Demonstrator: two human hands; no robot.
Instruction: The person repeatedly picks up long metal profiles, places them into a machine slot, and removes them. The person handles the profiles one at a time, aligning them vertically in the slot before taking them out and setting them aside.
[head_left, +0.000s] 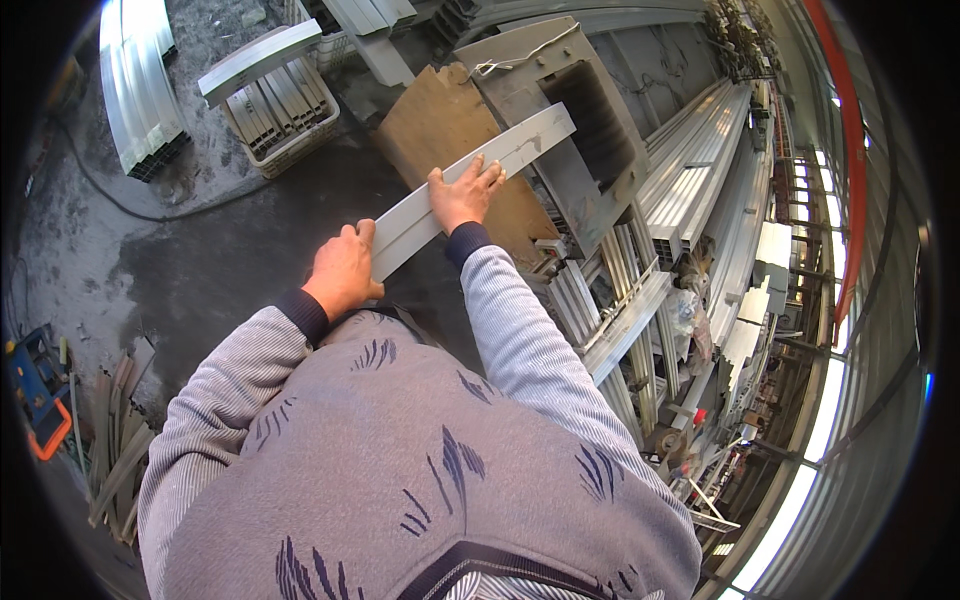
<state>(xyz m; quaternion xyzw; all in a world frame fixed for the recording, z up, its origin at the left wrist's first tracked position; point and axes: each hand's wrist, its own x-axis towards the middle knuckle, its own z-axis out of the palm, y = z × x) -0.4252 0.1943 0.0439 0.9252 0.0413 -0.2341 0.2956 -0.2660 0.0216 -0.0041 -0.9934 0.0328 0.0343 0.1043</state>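
Both my hands hold a long, pale grey metal profile (525, 145) that slants from near left to far right. My left hand (343, 268) is closed around its near end, thumb and fingers over the edges. About mid-length, my right hand (466, 194) grips it from above, fingers bent across the top face. The far end of the profile lies over a grey metal machine (487, 62) with a dark opening. Under its middle part shows a worn brown board (437, 112). The undersides of both grips are hidden.
A white plastic crate (292, 150) of short profiles stands at the far left, beside a bundle of long profiles (138, 85). Long metal lengths (690, 170) are stacked at the right. A cable (150, 215) crosses the floor; offcuts (118, 430) lie near left.
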